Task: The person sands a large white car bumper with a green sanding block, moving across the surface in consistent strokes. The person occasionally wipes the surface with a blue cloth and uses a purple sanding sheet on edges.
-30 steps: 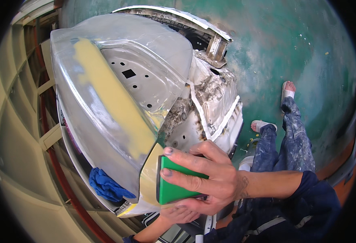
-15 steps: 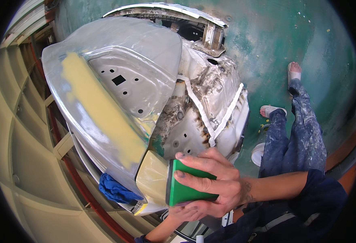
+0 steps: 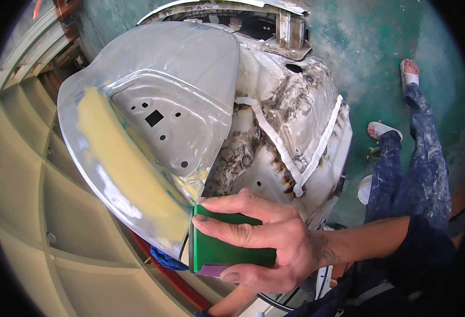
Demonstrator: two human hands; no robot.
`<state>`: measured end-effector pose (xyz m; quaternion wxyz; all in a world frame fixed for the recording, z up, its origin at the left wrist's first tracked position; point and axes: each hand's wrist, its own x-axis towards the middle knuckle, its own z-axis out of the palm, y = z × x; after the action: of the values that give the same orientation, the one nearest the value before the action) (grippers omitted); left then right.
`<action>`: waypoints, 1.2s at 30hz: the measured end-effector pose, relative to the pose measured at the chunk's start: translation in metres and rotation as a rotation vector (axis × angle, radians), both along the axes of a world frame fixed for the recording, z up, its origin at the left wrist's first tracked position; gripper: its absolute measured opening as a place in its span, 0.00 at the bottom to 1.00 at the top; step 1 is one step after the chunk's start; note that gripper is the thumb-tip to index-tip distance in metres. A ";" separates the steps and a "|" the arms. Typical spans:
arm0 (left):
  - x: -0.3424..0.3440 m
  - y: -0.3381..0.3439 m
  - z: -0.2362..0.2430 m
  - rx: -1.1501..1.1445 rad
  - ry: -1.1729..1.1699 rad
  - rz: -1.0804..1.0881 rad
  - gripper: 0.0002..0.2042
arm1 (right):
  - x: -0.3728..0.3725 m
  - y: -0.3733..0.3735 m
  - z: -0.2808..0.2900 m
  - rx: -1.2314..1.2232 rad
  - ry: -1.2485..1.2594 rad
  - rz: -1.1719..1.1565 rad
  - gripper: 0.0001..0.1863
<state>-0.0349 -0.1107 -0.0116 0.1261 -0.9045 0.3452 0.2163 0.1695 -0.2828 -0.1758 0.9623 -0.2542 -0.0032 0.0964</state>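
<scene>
My right hand (image 3: 272, 232) grips a green sanding block (image 3: 227, 238), its fingers stretched over the top and the thumb along the near side. A strip of purple sheet shows at the block's lower edge. The block sits at the near end of a grey car body panel (image 3: 190, 58), beside a long band of yellow filler (image 3: 121, 153). Of my left arm (image 3: 232, 302), only a piece of forearm shows at the lower edge; its hand is hidden behind the right hand and the block.
Right of the panel, bare, rusty car bodywork (image 3: 280, 100) carries white sealant strips (image 3: 275, 136). A blue cloth (image 3: 167, 259) lies partly hidden below the panel. Another person's legs (image 3: 428, 153) and a white bucket (image 3: 365, 189) are at right. Beige metal framework (image 3: 21, 158) runs along the left.
My right hand and the sanding block have moved left, covering the pale yellow part they were beside. My left hand has gone out of sight behind them. The view has shifted slightly.
</scene>
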 end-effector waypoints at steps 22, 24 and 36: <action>0.130 -0.048 0.003 0.200 -0.220 0.114 0.38 | -0.076 -0.106 -0.102 -0.187 0.079 0.473 0.30; 0.182 -0.086 0.001 0.398 -0.181 0.220 0.38 | -0.072 -0.125 -0.113 -0.286 0.058 0.532 0.29; 0.135 -0.105 -0.035 0.106 0.181 0.278 0.26 | -0.047 -0.178 -0.080 -0.490 0.088 0.647 0.28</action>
<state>0.1004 -0.2157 -0.0465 0.1108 -0.9126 0.2146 0.3299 0.1222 -0.4606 -0.2557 0.7926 -0.4572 -0.0190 0.4029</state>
